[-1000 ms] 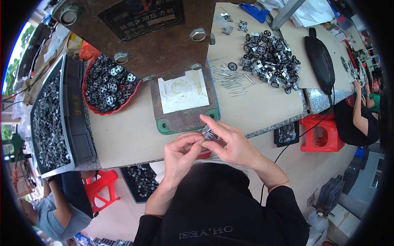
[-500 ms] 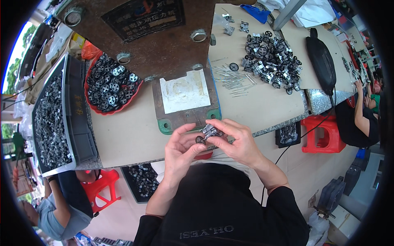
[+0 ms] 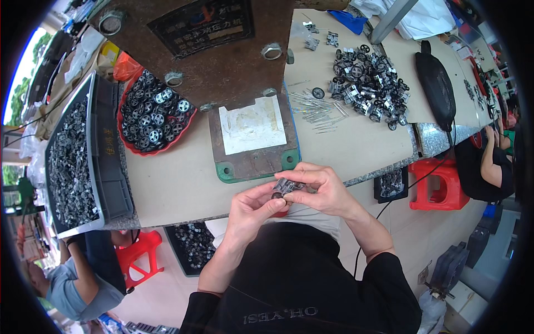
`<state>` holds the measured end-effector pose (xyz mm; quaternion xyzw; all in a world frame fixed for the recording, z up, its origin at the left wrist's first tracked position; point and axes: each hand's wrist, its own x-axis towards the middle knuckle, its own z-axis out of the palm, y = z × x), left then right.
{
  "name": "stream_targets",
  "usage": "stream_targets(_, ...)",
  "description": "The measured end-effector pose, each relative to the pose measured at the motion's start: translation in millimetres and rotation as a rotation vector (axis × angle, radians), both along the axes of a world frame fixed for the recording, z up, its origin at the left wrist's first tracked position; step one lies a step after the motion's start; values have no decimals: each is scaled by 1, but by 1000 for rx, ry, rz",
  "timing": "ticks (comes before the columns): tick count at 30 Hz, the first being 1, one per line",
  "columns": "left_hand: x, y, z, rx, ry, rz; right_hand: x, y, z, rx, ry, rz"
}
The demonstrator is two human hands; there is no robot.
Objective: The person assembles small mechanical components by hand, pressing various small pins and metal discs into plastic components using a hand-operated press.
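Note:
In front of my body, just off the table's near edge, both hands meet around one small piece. Between the fingers of my right hand (image 3: pixel 324 192) is a grey plastic toy-car chassis (image 3: pixel 286 186). My left hand (image 3: pixel 250 210) is closed on a small black wheel (image 3: pixel 277 196), thumb and fingertips pressing it at the chassis's near side. Fingertips cover part of both pieces, so whether the wheel sits on an axle cannot be made out. Beyond my hands is the green-cornered base of a press (image 3: pixel 253 164), with a white sheet (image 3: pixel 253 125) on it.
A red bowl of black wheels (image 3: pixel 123 131) and a grey bin of small dark parts (image 3: pixel 114 192) stand left. Right of the press lie thin metal rods (image 3: pixel 320 110), a pile of wheeled chassis (image 3: pixel 370 83) and a black pouch (image 3: pixel 434 83). People sit at both sides.
My left hand has moved right and closed in on my right hand. Its spread fingers have come together, and the wheel is now against the chassis, less visible.

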<state>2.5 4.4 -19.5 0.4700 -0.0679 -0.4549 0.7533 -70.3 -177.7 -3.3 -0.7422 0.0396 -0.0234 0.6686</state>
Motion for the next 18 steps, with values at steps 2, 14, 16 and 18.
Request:
stream_targets(2,1,0,1,-2,-7,-7,2,-1,3,30,-8,13)
stream_targets(14,8,1,5,28,73,-56,14,-2,19,-184,29,167)
stream_targets(16,8,3,5,37,58,-93,13,-2,16,-18,85,171)
stream_targets(18,7,3,1,53,34,-94,12,-2,15,-92,45,191)
